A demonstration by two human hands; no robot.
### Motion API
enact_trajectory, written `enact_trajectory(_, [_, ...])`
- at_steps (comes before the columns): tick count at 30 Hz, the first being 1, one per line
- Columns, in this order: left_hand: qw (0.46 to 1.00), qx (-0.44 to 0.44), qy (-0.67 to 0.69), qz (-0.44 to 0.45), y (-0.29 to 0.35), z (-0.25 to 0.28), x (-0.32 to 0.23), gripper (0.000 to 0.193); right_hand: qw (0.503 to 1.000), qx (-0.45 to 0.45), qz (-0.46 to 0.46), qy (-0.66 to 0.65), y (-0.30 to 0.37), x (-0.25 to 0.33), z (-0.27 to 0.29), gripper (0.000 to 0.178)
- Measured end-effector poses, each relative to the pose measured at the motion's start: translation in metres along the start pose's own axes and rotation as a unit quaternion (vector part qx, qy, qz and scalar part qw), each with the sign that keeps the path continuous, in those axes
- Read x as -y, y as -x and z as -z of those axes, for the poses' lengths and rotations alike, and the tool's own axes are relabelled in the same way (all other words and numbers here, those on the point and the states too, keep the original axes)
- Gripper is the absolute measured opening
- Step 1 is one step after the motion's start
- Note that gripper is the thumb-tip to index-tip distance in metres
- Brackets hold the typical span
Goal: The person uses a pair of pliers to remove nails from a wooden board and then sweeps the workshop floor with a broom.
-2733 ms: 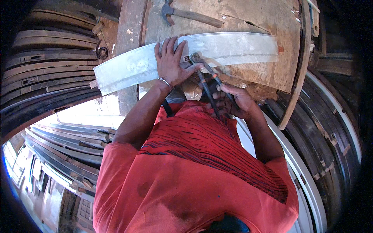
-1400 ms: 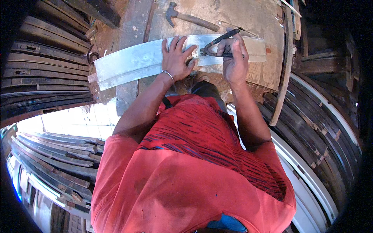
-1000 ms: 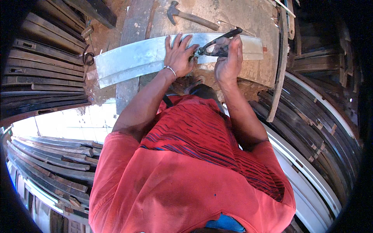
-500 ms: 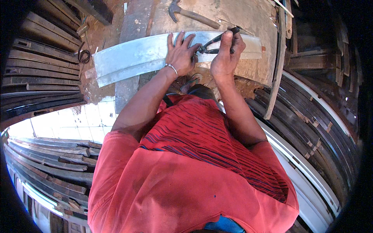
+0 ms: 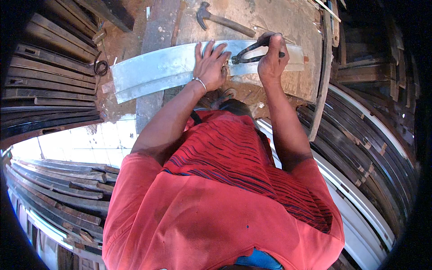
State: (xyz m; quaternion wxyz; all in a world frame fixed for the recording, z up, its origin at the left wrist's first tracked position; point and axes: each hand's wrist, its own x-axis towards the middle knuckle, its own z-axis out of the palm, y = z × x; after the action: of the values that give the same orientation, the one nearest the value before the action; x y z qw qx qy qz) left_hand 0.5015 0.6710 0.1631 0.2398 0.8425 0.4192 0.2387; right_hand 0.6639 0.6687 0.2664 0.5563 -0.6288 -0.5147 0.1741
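Note:
A long pale sheet-metal strip [image 5: 155, 67] with a crease along it lies across the wooden work surface. My left hand [image 5: 210, 67] presses flat on it, fingers spread and pointing away from me. Black pincers [image 5: 252, 57] are in my right hand [image 5: 272, 60], whose fingers wrap round the handles. The handles stand apart in a V. The jaws rest on the strip just right of my left hand; what lies between them is too small to tell. Beyond the strip lies a claw hammer [image 5: 225, 22] with a wooden handle.
The wooden board [image 5: 294, 27] ends on the right at a long wooden slat [image 5: 323, 85]. Stacked dark timbers stand left [image 5: 54, 74] and right [image 5: 355, 126]. Pale long profiles [image 5: 355, 202] lie at the lower right. A dark coil [image 5: 101, 67] is at the left.
My right hand has shifted right and slightly away from my left hand, and the pincers' handles have swung with it. The jaws stay near the same spot on the strip. My left hand keeps its place.

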Motion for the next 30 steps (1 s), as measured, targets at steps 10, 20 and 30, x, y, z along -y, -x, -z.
enact_trajectory(10, [1.000,-0.008,0.005,0.004,0.001,-0.003,0.001,0.050,0.957,0.194,-0.060,-0.205,-0.002,0.005,0.006,0.053])
enact_trajectory(20, [0.999,-0.035,-0.007,0.009,0.000,-0.010,0.006,0.040,0.896,0.417,0.007,-0.150,-0.017,0.004,-0.013,0.047])
enact_trajectory(30, [0.989,-0.030,0.137,-0.045,-0.038,-0.013,0.022,0.023,0.929,0.013,-0.187,-0.319,-0.008,-0.008,0.032,0.067])
